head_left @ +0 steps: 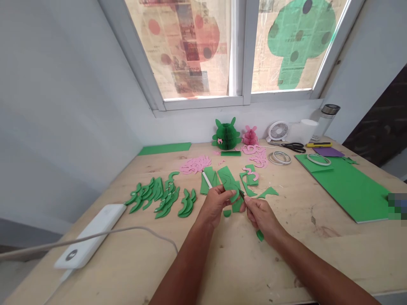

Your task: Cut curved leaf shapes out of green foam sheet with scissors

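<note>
- Green paper [227, 177], about midway between the desk's [136, 262] left and right edges, its long axis slanting back-left to front-right.
- My left hand [218, 204], the nearer one: grip pinched on that paper, forearm reaching in from the front edge.
- My right hand [262, 216], paper to its left: grip closed round a slim dark tool [242, 194], forearm angling in from the front-right corner.
</note>
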Demonstrator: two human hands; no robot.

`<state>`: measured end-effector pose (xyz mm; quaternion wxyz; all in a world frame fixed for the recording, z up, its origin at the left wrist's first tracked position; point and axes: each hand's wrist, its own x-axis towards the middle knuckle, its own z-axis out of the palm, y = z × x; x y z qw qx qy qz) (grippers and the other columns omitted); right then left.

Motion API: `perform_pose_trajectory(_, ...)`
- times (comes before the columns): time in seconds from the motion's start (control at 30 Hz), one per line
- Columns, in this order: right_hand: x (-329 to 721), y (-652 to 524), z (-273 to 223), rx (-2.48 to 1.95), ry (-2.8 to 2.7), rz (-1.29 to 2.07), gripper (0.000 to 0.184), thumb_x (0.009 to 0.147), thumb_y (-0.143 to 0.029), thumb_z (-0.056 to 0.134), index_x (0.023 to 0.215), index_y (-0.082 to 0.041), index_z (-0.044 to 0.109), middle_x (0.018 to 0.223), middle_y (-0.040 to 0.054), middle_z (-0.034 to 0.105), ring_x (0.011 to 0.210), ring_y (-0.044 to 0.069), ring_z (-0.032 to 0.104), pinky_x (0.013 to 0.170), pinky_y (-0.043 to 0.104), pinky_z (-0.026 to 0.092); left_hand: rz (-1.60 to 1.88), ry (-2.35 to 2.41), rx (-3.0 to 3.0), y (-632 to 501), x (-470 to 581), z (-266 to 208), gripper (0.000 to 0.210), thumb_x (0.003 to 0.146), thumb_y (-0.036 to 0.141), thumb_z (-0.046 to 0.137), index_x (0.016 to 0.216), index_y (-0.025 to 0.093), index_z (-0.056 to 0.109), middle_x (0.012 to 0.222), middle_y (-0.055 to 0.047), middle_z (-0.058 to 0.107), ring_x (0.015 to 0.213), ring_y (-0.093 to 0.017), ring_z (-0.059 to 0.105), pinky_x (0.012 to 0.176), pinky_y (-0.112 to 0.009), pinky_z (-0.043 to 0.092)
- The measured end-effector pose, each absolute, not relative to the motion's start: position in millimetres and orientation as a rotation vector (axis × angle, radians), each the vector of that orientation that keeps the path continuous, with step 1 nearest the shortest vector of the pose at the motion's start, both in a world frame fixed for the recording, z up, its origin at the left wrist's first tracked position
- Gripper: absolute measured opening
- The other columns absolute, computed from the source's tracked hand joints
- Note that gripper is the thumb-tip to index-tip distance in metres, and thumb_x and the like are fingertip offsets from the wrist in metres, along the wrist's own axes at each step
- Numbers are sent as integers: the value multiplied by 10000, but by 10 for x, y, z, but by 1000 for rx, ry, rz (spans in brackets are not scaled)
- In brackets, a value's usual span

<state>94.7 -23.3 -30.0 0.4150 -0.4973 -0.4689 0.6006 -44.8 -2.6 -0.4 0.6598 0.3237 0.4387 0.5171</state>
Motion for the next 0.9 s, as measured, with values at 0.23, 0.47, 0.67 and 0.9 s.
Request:
perform_pose_trajectory(0.23,948,-229,-334,-1228,-1174,1521,486,766,-604,489,612,-149,561,352,-92,302,310,50,196,332,205,130,1191,1015,763,-33,-415,-22,187,554,275,742,616,131,641,621,-34,618,550,-114,520,561,-241,437)
perform_pose_trajectory(0.47,951,-232,-346,-1234,-1180,1523,500,773,-614,476,629,-144,565,357,-89,312,313,50,211,322,199,153,1163,1006,829,-50,-422,-25,181,578,280,731,603,134,628,608,-11,603,544,-105,507,587,-247,428)
perform_pose_trajectory(0.67,944,-241,-286,-1226,-1156,1553,497,753,-621,493,628,-145,562,360,-95,296,320,46,196,328,195,134,1087,984,949,-57,-440,-52,184,641,297,681,587,133,618,577,-17,582,544,-118,501,606,-263,417)
perform_pose_trajectory(0.9,957,-254,-292,-1209,-1181,1566,488,769,-607,487,639,-144,570,364,-93,299,322,48,203,330,194,145,1051,980,985,-40,-463,-23,185,639,302,672,589,131,623,575,-23,587,555,-129,513,626,-277,427)
